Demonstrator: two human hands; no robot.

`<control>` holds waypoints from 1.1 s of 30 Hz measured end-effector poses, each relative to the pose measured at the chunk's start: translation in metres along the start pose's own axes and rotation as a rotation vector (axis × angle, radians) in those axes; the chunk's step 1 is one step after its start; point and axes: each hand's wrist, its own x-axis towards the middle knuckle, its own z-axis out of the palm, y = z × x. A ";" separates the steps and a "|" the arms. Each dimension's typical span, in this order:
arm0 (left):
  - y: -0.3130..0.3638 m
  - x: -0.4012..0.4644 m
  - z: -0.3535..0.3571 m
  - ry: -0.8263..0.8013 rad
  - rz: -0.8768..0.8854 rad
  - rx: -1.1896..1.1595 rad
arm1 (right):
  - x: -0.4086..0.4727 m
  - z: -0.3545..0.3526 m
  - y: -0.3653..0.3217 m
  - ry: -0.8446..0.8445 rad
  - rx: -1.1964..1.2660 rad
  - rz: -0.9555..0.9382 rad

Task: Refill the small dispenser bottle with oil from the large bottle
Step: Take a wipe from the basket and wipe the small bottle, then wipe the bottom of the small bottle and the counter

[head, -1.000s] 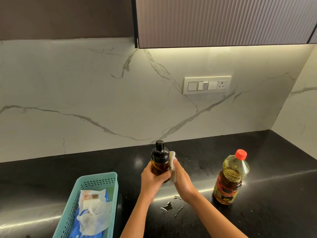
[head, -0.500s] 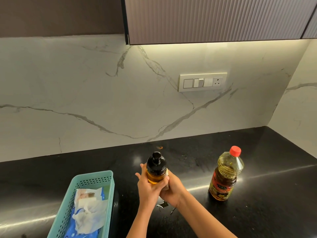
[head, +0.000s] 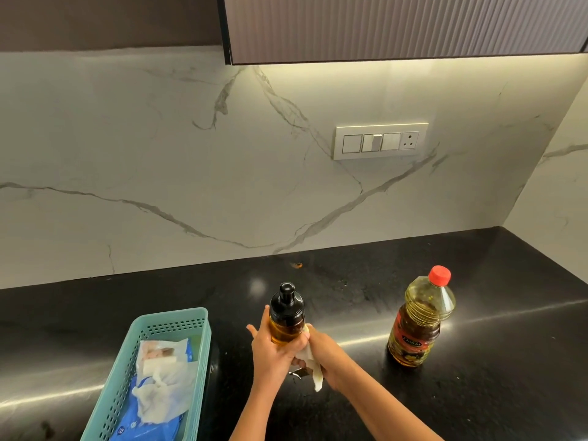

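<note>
A warm strip of light under the wall cupboard (head: 404, 27) lit the marble wall (head: 159, 148) brightest just below it, fading to grey at the left. The black counter (head: 477, 361) stayed dim but glossy, with a pale streak of glare running across it and one round highlight. The picture was fairly sharp at the centre, slightly soft overall, and straight lines bowed towards the edges.

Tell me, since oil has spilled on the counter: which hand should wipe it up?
Probably the right hand: it already grips the white tissue just above the small oil puddle. The left hand holds the small black-capped dispenser bottle.
</note>
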 end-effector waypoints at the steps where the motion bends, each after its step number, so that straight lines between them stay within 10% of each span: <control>1: 0.003 0.000 0.001 -0.001 0.010 -0.008 | 0.000 -0.001 -0.002 0.037 -0.097 0.008; 9: 0.008 0.008 0.002 0.052 -0.069 -0.210 | 0.008 -0.022 -0.027 0.001 -0.178 -0.131; 17: 0.009 0.015 -0.016 0.123 -0.059 -0.160 | 0.010 -0.079 -0.042 0.090 0.552 0.068; 33: 0.007 0.037 -0.025 0.196 -0.056 -0.142 | 0.138 -0.119 -0.033 1.028 -0.382 -0.167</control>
